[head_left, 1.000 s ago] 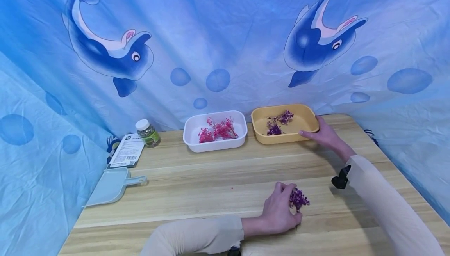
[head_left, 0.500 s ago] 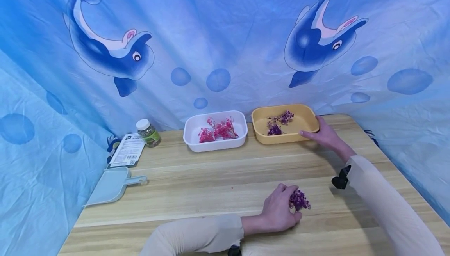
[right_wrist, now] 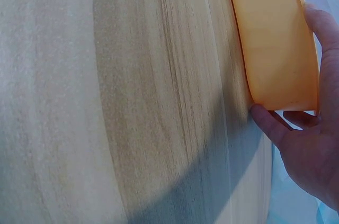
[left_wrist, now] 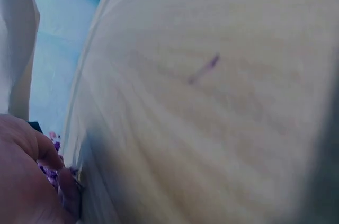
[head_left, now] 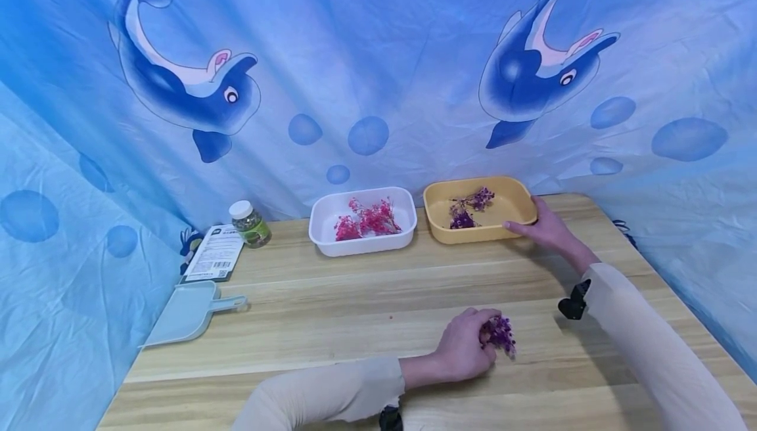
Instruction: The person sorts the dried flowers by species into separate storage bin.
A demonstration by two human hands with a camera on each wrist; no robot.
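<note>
In the head view my left hand (head_left: 464,349) pinches a small bunch of purple dried flowers (head_left: 500,336) low over the front part of the table. The left wrist view shows the flowers (left_wrist: 50,173) partly hidden behind the fingers. My right hand (head_left: 549,224) grips the right end of a yellow plastic tray (head_left: 473,234), its thumb on the front side. Inside that tray lie purple dried flower sprigs (head_left: 463,217). In the right wrist view the hand (right_wrist: 312,144) spans the end of the tray (right_wrist: 278,49), which stands on the table.
Left of the yellow tray stands a white tray (head_left: 363,246) with pink dried flowers (head_left: 372,219). Farther left are a lidded jar (head_left: 251,226), a printed card (head_left: 214,255) and a light blue dustpan (head_left: 183,316). A thin purple fragment (left_wrist: 204,70) lies on the wooden table (head_left: 331,299).
My left hand has drawn slightly left with the purple flowers, which now tilt down to the right. The right hand and both trays have stayed in place.
</note>
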